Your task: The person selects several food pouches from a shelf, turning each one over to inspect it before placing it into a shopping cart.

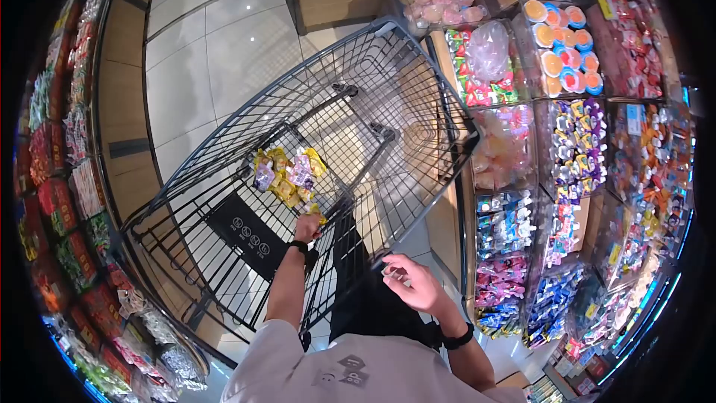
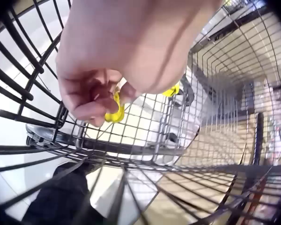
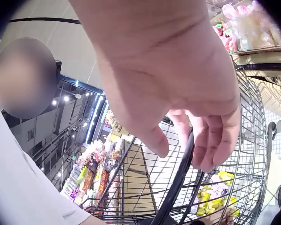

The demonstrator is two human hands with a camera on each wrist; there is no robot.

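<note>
In the head view my left hand (image 1: 307,227) reaches down into a wire shopping cart (image 1: 388,24). Its thumb and fingers pinch a small yellow packet (image 2: 114,110), mostly covered by the fingers in the left wrist view. Just beyond it, a pile of yellow and pale purple snack packets (image 1: 283,175) lies in the basket. My right hand (image 1: 414,283) is at the cart's near right side, fingers loosely bent and thumb apart. In the right wrist view those fingers overlap the cart's dark bar (image 3: 176,178).
A black panel (image 1: 250,235) with round symbols lies left of my left arm. Stepped bins of wrapped sweets (image 1: 574,149) and jelly cups (image 1: 552,63) line the right side. Another candy shelf (image 1: 56,209) stands on the left, beside a tiled floor (image 1: 179,67).
</note>
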